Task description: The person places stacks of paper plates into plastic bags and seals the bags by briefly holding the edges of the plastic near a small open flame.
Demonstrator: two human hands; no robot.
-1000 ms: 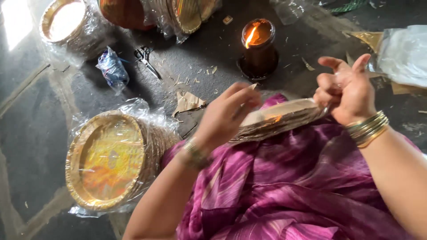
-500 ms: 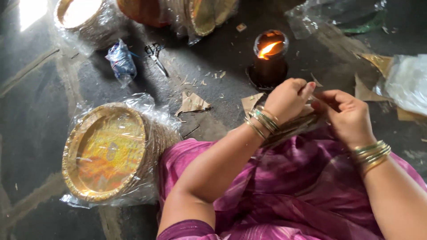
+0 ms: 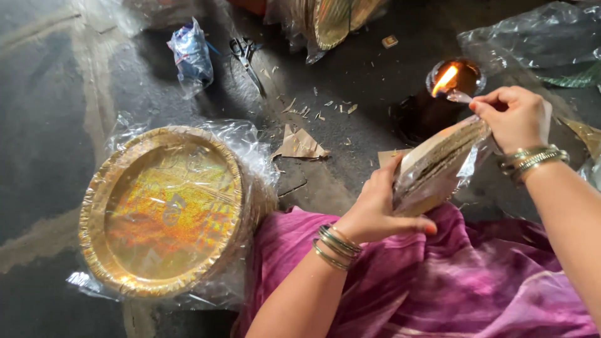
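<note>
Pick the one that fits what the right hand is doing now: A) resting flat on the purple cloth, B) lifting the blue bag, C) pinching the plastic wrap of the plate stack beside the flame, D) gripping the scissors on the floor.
C: the right hand pinches the plastic wrap of the plate stack beside the flame, while the left hand holds the stack.

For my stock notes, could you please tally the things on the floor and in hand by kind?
Wrapped plate stacks: 3 (floor, top, held)
Lit oil lamp: 1
Scissors: 1
Blue plastic bag: 1
Total: 6
</note>
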